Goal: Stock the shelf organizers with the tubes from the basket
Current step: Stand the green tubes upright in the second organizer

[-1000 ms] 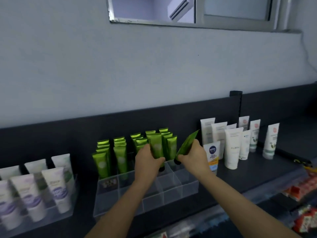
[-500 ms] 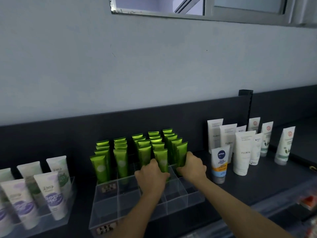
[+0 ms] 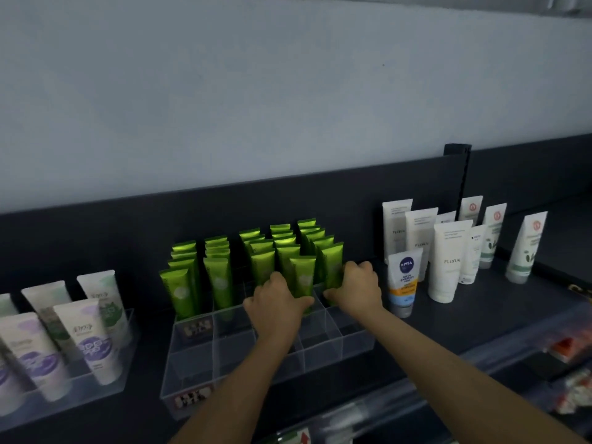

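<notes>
Green glossy plastic tubes (image 3: 221,280) fill the back of the clear acrylic divided organizer (image 3: 323,350). Left hand (image 3: 277,304) and right hand (image 3: 357,291) each clamp curled fingers on its frontmost tubes; press both down upright, caps lowest, then release.

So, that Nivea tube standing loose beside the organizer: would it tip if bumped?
Probably: the Nivea tube stands on its narrow cap on the shelf, with no divider walls bracing it. As a plastic tube, it likely feels light and gives when squeezed. The right hand is close beside it.
</notes>
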